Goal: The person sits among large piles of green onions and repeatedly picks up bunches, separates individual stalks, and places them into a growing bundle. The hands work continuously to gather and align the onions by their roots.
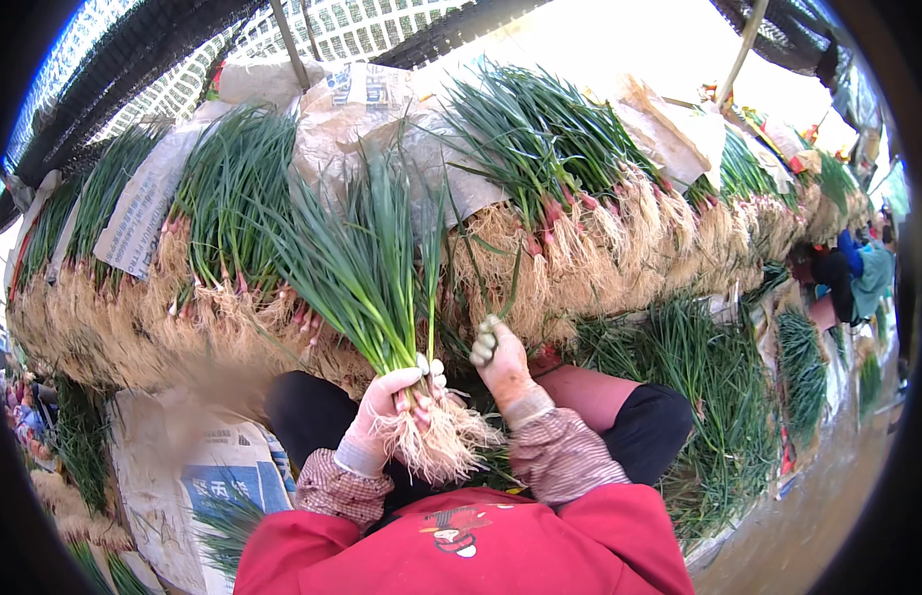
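Observation:
My left hand (pixel 390 409) is closed round the lower stems of a bunch of green onions (pixel 372 297). Its leaves fan out away from me, and the pale roots hang toward my red top. To the right of the bunch is my right hand (pixel 500 358), its fingers curled and their tips dirty. A thin green leaf (pixel 514 286) rises just beyond those fingers; whether they pinch it, I cannot tell. Beyond both hands lies a long bank of green onions (pixel 550 156), with matted roots facing me.
Woven plastic sacks (pixel 401 149) lie among the bunches. Loose green leaves (pixel 699 394) are heaped to my right. A printed sack (pixel 227 461) lies at my left, beside more green leaves. Another person (pixel 862 268) sits at the far right. Poles and dark netting stand behind the bank.

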A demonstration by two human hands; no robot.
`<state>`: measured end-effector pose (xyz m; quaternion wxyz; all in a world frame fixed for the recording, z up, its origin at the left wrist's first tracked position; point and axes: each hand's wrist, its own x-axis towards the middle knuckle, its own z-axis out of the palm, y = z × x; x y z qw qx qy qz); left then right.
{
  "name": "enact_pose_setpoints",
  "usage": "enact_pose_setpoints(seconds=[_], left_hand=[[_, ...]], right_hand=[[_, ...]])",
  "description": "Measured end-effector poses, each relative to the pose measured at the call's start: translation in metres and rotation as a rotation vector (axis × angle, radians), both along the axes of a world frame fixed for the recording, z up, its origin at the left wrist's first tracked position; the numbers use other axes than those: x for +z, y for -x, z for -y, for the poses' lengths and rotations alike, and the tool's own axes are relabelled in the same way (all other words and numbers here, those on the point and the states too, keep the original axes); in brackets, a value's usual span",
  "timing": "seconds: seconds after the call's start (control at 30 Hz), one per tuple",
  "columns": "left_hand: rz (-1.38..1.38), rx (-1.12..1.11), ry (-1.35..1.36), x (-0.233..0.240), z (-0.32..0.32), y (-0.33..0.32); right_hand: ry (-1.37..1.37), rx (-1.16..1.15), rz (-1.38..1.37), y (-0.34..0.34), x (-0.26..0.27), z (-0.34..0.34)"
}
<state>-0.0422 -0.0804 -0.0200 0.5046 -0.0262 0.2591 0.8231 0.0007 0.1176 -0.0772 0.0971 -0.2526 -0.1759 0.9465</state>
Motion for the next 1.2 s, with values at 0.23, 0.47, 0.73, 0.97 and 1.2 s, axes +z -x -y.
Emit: enact_pose_setpoints(seconds=[0.23, 0.47, 0.73, 0.97, 1.2], left_hand=[[-0.292, 0.158, -0.161, 0.052, 0.02, 0.004], [-0.232, -0.026, -0.22, 0.04, -0.025, 0.025], [-0.164, -0.016, 0.018, 0.045, -0.055, 0.019], [-0.107, -0.069, 0.181, 0.035, -0.035, 0.017], [0.048, 0.147, 0.231, 0.025, -0.032, 0.013]], right_hand=[[-2.269, 0.904, 0.185, -0.035, 0.052, -0.041], [-2.409, 0.194, 0.773, 0.044, 0.15, -0.15], [-2.527, 0.214, 0.386, -0.008, 0.157, -0.055], [-1.201, 1.022, 0.049, -0.012, 0.126, -0.054], [-0.067, -0.097, -0.049, 0.047, 0.067, 0.014]])
